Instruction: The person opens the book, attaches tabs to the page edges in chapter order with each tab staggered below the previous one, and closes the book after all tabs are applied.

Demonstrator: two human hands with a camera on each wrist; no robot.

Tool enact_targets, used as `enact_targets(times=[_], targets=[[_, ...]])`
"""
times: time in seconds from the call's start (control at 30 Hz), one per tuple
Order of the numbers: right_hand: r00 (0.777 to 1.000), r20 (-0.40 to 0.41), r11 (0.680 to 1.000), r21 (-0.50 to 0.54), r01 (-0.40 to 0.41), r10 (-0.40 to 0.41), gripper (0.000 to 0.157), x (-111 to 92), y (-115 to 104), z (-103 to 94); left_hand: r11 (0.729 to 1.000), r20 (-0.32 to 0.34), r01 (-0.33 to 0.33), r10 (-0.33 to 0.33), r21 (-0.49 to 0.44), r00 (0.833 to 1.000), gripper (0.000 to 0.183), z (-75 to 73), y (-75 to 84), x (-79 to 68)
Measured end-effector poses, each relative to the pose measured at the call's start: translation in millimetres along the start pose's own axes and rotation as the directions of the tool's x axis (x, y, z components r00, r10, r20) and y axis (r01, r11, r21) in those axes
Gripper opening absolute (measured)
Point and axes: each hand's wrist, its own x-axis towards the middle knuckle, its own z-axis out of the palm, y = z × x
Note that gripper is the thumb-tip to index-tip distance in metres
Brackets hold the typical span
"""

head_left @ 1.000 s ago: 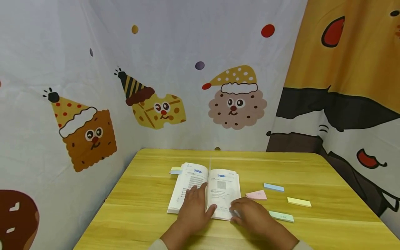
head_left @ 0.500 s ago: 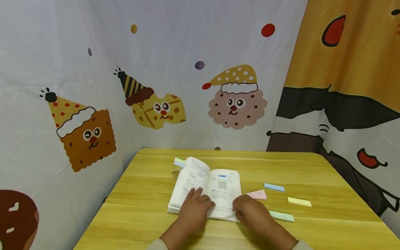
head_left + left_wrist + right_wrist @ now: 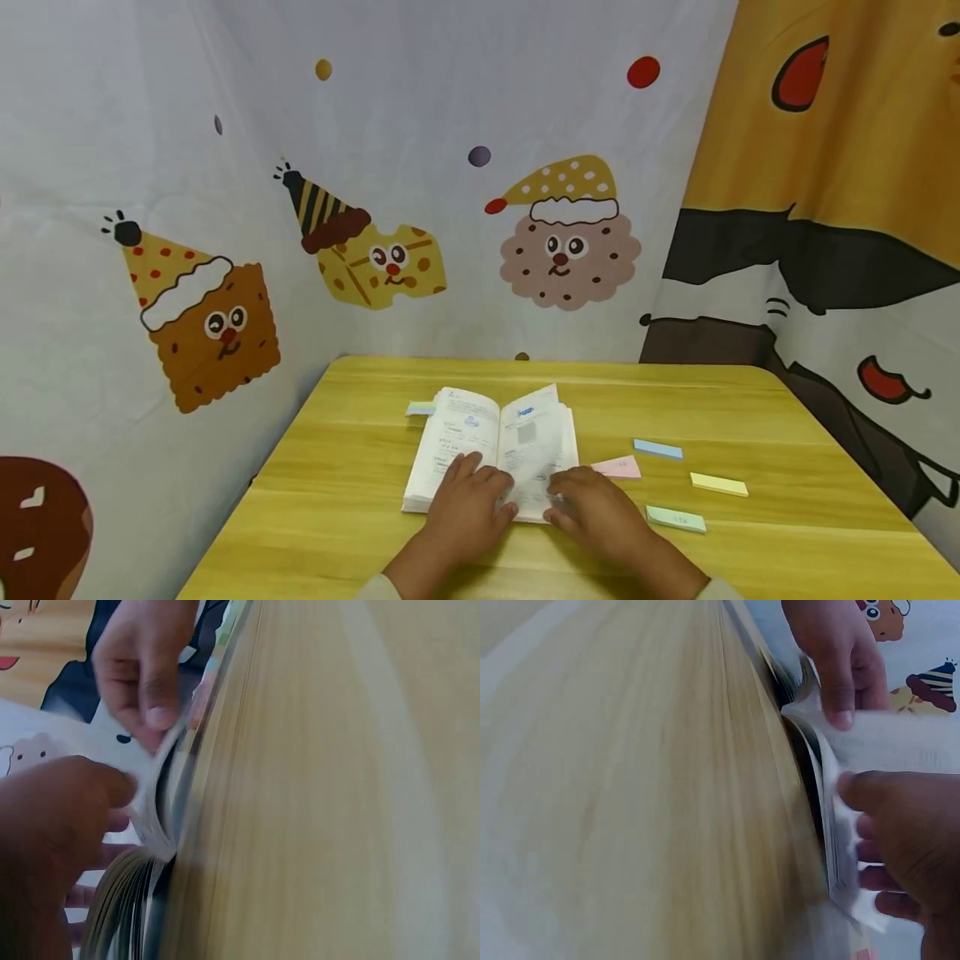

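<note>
Paper book (image 3: 491, 450), smooth wooden table (image 3: 787, 417)

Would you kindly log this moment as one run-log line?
left hand: pressing left page | right hand: lifting right page | book: open on table | sticky notes: right of book

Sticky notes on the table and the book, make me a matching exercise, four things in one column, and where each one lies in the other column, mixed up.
Things:
1. blue note
2. yellow note
3. green note
4. open book

Places:
A. under both hands, mid-table
B. nearest the table's front edge, beside the right hand
C. farthest right on the table
D. farthest back of the three loose notes

Pairs: 1-D, 2-C, 3-B, 4-A
</note>
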Motion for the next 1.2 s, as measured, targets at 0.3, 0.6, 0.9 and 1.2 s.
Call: enact_targets(times=[0.3, 0.6, 0.9, 1.2], targets=[[0.986, 0.156, 0.998, -0.007, 0.059, -0.058, 0.027, -5.8, 8.5, -2.1, 0.934, -0.260, 0.341, -0.356, -0.102, 0.898, 0.089, -3.2, -5.4, 3.1], [0.979, 0.141, 0.989, 0.011, 0.145, -0.145, 0.005, -2.9, 13.2, -3.5, 0.983, -0.042, -0.008, 0.016, 0.181, 0.999, 0.051, -0.5, -9.5, 3.2], [0.996, 0.053, 0.996, -0.040, 0.074, -0.072, 0.006, -1.6, 10.9, -5.0, 1.000, 0.105, 0.021, -0.023, 0.014, 0.994, 0.032, 1.6, -0.3, 0.9], [0.935, -0.348, 0.996, -0.076, 0.047, -0.070, 0.009, 5.3, -0.2, -6.2, 0.999, 0.065, 0.042, -0.041, -0.021, 0.997, 0.037, -0.3, 2.4, 1.4]])
